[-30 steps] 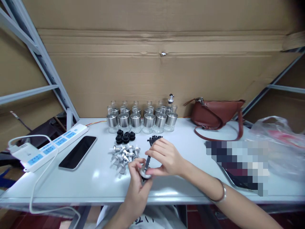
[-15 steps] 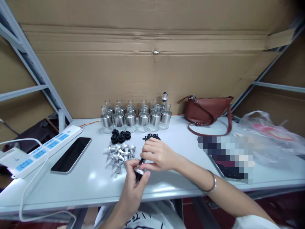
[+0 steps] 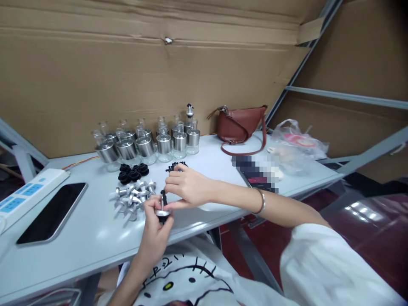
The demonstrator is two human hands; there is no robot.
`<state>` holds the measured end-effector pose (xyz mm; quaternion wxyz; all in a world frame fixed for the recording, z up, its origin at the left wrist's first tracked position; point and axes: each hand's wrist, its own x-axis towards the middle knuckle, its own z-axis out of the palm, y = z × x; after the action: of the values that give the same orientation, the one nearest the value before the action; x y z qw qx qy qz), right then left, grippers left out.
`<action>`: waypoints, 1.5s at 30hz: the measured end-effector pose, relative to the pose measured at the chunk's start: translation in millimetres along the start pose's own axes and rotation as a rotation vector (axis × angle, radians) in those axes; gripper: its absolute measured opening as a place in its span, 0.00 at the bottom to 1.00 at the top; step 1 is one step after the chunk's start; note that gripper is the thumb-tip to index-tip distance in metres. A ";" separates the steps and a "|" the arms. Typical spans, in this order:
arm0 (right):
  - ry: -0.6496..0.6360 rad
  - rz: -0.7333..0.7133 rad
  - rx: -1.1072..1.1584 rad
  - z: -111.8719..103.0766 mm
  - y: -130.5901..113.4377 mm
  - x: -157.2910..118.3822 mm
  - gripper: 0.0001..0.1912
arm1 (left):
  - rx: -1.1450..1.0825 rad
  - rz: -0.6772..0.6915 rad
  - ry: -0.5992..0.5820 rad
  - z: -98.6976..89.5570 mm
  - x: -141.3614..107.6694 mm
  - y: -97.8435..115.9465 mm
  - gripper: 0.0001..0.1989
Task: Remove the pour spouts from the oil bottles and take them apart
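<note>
My left hand (image 3: 155,223) is closed round a bottle pourer (image 3: 162,212) with a silver collar and a black stopper below. At its top stands a small black cap (image 3: 163,197). My right hand (image 3: 186,187) pinches at this upper end, its thumb against the spout and its fingers curled beside the cap. Left of my hands lie silver pourer spouts (image 3: 132,197) in a loose pile, with several black ribbed stoppers (image 3: 132,173) behind them. More small black caps (image 3: 175,165) lie just beyond my right hand, which partly hides them.
Two rows of glass bottles (image 3: 164,144) with metal sleeves stand at the back; one carries a fitted pourer (image 3: 190,110). A phone (image 3: 52,214) and a power strip (image 3: 27,193) lie left. At right are a brown handbag (image 3: 239,125) and a plastic bag (image 3: 293,144).
The view has swung to the right, so things sit further left. My hands stay together on the pourer, whose black cap now shows more plainly and stands more upright.
</note>
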<state>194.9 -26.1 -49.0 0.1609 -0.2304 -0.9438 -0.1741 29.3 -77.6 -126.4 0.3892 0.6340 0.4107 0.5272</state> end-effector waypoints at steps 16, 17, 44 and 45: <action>0.207 -0.035 0.051 23.9 -1.1 -4.5 0.24 | -0.031 0.210 -0.238 -2.1 -0.2 7.8 0.10; 0.197 -0.017 0.072 23.8 -0.4 -3.8 0.24 | -0.047 0.176 -0.226 -1.6 -0.6 6.9 0.10; -0.251 0.933 0.281 47.2 76.0 -45.6 0.10 | -0.092 -0.075 -0.262 -2.0 -7.1 6.3 0.07; -0.272 0.924 0.280 47.7 76.3 -46.5 0.10 | -0.090 -0.074 -0.261 -2.0 -7.0 6.9 0.07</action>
<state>260.9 39.1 -89.8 0.1260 -0.6211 -0.7698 0.0754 27.3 -86.5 -122.2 0.4866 0.6634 0.3555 0.4435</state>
